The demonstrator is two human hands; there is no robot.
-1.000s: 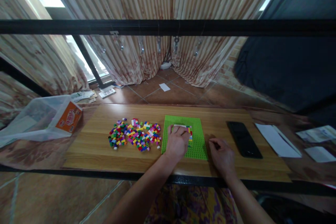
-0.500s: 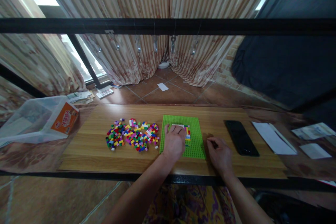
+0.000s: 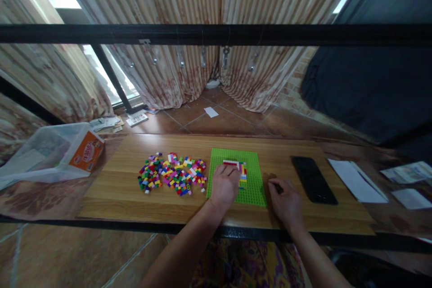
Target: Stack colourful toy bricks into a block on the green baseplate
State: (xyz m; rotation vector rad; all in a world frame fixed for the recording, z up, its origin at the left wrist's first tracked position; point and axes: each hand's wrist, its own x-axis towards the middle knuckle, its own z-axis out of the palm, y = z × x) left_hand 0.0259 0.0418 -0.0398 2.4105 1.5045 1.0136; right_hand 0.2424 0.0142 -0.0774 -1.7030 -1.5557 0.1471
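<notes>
A green studded baseplate (image 3: 254, 189) lies on the wooden board in front of me. On it sits a patch of coloured building bricks (image 3: 242, 172), in white, red, yellow and other colours, partly covered by my hand. My left hand (image 3: 224, 185) rests over the patch with its fingers curled down and closed; whatever they hold or press is hidden beneath them. Just right of the baseplate, my right hand (image 3: 285, 200) lies on the board with its fingers curled in and thumb near the fingertips. Anything inside that curl is too small to make out.
Loose bricks (image 3: 178, 173) are spread in piles left of the baseplate. A black phone (image 3: 313, 180) and white paper (image 3: 354, 181) lie to the right. At far left stands a clear plastic bin (image 3: 64, 148) with an orange label. A black bar (image 3: 216, 34) crosses beyond the board.
My left hand has curled its fingers in and drawn slightly back, uncovering a white and red row at the patch's far edge. The whole view has shifted slightly; my right hand keeps its pose.
</notes>
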